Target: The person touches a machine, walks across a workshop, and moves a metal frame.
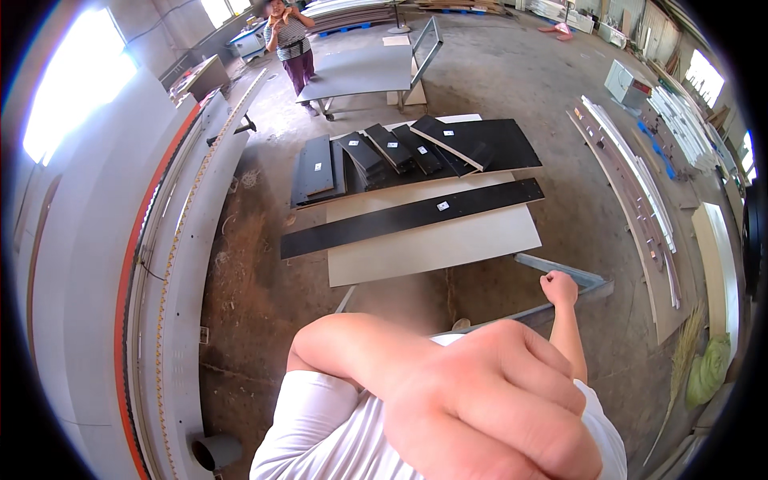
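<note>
My left hand (496,408) is raised close to the camera with its forearm across my chest. Its fingers are bent and pressed together, and the palm side is hidden, so what they hold, if anything, does not show. Further right, my right hand (558,288) is closed in a fist above the corner of a grey metal cart frame (588,282); nothing sticks out of it. Ahead of me on the cart lie a long black board (384,222) and a pale panel (448,244). Behind them several short black boards (388,146) are stacked on a wide black panel (520,144).
On the left runs a long machine bed (188,264) with a red edge strip. A person (290,44) stands beyond a cart bearing a grey panel (360,70). Boards and white strips (632,184) lie along the right, near a green sack (710,372).
</note>
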A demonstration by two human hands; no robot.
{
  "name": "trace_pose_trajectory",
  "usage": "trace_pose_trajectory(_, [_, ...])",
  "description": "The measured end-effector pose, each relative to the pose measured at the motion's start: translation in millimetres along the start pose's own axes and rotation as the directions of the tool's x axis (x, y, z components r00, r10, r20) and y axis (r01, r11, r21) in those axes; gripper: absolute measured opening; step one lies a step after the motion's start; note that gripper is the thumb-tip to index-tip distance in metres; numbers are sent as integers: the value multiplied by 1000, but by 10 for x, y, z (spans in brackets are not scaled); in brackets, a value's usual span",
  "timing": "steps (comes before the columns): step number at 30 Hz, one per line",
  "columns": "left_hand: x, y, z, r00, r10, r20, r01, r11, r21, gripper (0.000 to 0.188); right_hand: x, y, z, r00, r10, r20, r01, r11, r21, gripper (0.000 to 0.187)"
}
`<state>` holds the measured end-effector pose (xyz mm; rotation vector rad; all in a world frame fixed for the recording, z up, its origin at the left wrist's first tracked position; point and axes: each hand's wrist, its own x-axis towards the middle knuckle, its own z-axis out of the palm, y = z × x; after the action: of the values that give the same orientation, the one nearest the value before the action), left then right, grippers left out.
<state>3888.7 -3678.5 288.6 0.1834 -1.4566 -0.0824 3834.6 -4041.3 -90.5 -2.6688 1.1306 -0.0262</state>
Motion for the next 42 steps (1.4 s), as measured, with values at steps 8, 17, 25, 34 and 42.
trace_pose_trajectory(8, [-22,12,-17,1000,-12,13,11,999,42,4,8,30,6,1000,-20,-5,20,1000,-3,32])
trace_pose_trajectory(17, [-414,-13,-402,985,-166,47,138,921,365,7,-14,-5,-12,1000,-14,-17,13,1000,-8,31])
trace_pose_trajectory(25, [-2057,-11,-1038,572,-652,-497,813,373,447,26,-16,11,60,998,-14,-59,17,999,44,28])
trace_pose_trajectory(34, [-3647,542,-1297,35,-584,-811,849,-411,333,18,-1,47,102,999,-7,-36,8,1000,30,26])
trace_pose_trajectory(42, [-3967,648,-1260,-75,-757,-649,605,-552,574,26,-10,70,109,1000,4,-22,-3,1000,17,27])
